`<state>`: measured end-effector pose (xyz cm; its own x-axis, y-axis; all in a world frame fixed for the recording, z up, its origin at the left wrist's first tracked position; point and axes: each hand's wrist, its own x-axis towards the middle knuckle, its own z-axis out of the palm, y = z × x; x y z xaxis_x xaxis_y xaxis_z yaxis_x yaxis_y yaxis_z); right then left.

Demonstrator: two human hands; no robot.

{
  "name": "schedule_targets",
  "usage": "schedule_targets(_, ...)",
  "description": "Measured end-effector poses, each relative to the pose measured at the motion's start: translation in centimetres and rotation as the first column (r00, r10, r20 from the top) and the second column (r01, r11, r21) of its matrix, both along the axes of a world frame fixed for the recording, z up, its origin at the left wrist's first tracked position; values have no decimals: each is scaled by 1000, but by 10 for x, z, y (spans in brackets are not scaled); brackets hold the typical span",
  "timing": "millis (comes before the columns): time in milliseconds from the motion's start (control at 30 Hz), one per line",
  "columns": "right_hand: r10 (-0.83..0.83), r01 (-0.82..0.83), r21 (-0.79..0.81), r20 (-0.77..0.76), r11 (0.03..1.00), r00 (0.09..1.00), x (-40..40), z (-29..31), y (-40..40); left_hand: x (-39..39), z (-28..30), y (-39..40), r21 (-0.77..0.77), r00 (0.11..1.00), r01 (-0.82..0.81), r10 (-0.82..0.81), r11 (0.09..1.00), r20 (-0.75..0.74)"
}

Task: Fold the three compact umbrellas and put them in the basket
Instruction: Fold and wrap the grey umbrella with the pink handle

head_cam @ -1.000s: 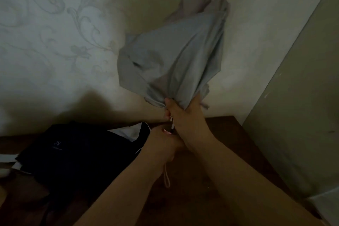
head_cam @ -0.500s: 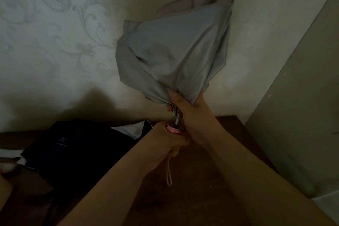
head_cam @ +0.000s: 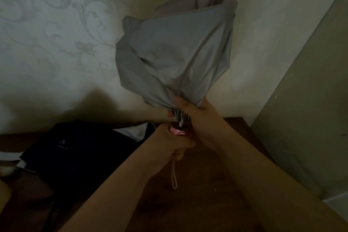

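A grey compact umbrella [head_cam: 175,56] with a pinkish outer side is held upright in front of the wall, its canopy loose and bunched. My right hand [head_cam: 190,111] grips the canopy's lower edge around the ribs. My left hand [head_cam: 169,147] is closed on the pink handle [head_cam: 178,131] just below, and a wrist strap [head_cam: 174,176] hangs from it. A dark navy umbrella [head_cam: 75,154] lies spread flat on the brown table at the left. No basket is in view.
The brown wooden table [head_cam: 197,194] runs up to a patterned wall [head_cam: 56,43]. A grey-green panel [head_cam: 310,109] stands at the right. Something white [head_cam: 7,170] shows at the far left edge.
The umbrella has risen and my right hand has slid up with the canopy, away from my left hand. The pink handle top and metal ribs now show between the hands.
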<state>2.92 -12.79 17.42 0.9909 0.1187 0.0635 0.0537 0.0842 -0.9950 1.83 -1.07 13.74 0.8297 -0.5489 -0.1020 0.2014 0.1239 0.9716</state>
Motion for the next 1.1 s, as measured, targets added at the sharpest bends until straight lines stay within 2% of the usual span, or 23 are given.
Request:
schedule_targets(200, -12, 13, -10, 10, 1000, 1000, 0, -4, -2, -8, 0, 3, -175, 993, 78, -93, 981, -77)
schedule_targets(333, -9, 6, -77, -33, 997, 999, -2, -12, 4, -7, 1, 1, -98, 998, 14, -19, 995, -52)
schedule_targets(467, 34, -35, -108, -11, 993, 999, -6, -12, 6, -10, 1, -1, -68, 998, -34, 30, 997, -58)
schedule_targets(733, 30, -37, -81, -80, 996, 996, -6, -17, 5, -10, 7, 5, -23, 997, -22, 20, 1000, -71)
schedule_targets(933, 19, -27, -195, -46, 980, 999, -11, -18, 8, -8, 11, 7, 11, 995, 2, -1, 1000, -98)
schedule_targets(1100, 63, -73, -179, -63, 981, 996, -15, -16, 3, -5, 10, 8, 40, 995, 3, 1, 999, -100)
